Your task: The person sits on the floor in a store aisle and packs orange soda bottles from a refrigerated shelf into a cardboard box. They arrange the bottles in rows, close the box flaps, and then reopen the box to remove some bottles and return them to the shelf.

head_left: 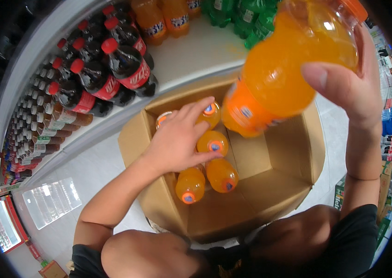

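My right hand (pixel 350 87) grips a large plastic bottle of orange soda (pixel 279 66), tilted with its orange cap at the upper right. The bottle's base hangs over an open cardboard box (pixel 289 146). My left hand (pixel 178 139) is inside the box, over its left side, fingers spread among smaller-looking orange soda bottles. Its thumb and fingers lie around the top of one upright bottle (pixel 213 139); whether they grip it is unclear. Another bottle (pixel 208 120) stands under the fingertips. Two more bottles, a right one (pixel 222 175) and a left one (pixel 189 186), are nearer my body.
Beyond the box, a white shelf (pixel 196 62) carries cola bottles (pixel 126 66), orange soda bottles (pixel 161 21) and green bottles (pixel 248 14). Rows of brown drink bottles (pixel 43 135) line its left end. My knees (pixel 144 253) flank the box's near side on a tiled floor (pixel 92 166).
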The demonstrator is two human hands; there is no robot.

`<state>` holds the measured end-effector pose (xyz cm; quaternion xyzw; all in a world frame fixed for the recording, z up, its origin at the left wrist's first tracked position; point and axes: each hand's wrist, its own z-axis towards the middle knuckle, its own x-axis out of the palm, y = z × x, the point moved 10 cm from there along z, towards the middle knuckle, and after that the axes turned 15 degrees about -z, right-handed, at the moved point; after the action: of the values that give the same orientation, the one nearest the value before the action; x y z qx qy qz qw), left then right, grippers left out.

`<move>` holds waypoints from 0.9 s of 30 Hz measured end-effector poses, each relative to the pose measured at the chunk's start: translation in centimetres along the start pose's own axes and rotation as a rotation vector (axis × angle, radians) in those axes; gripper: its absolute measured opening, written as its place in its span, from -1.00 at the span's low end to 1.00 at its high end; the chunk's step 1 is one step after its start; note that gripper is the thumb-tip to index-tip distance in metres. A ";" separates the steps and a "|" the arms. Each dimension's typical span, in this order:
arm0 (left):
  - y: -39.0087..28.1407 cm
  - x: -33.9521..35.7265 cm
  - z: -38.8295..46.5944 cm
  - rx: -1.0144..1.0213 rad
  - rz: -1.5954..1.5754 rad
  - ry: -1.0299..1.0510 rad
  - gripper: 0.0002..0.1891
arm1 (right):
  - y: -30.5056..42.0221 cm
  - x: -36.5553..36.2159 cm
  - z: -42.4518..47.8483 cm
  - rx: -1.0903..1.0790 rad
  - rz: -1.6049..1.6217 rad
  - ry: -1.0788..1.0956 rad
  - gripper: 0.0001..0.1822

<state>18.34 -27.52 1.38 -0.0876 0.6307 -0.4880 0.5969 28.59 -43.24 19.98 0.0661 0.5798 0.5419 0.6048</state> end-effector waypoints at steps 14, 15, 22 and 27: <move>0.1 0.2 0.2 0.019 0.022 -0.016 -0.45 | -14.2 14.1 -7.9 0.298 -0.352 0.435 -0.26; 0.1 0.2 0.2 0.021 0.026 -0.015 -0.44 | -14.8 14.3 -8.1 0.294 -0.322 0.394 -0.24; -0.1 0.0 0.3 0.007 -0.011 -0.028 -0.40 | -16.6 15.6 -7.9 0.163 -0.330 0.264 -0.13; -0.1 0.0 0.2 -0.010 -0.009 -0.026 -0.40 | -16.2 15.7 -7.9 0.258 -0.477 0.367 -0.07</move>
<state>18.46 -27.70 1.48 -0.0998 0.6249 -0.4864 0.6025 27.81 -42.65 -3.93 -0.0943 0.7423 0.3097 0.5867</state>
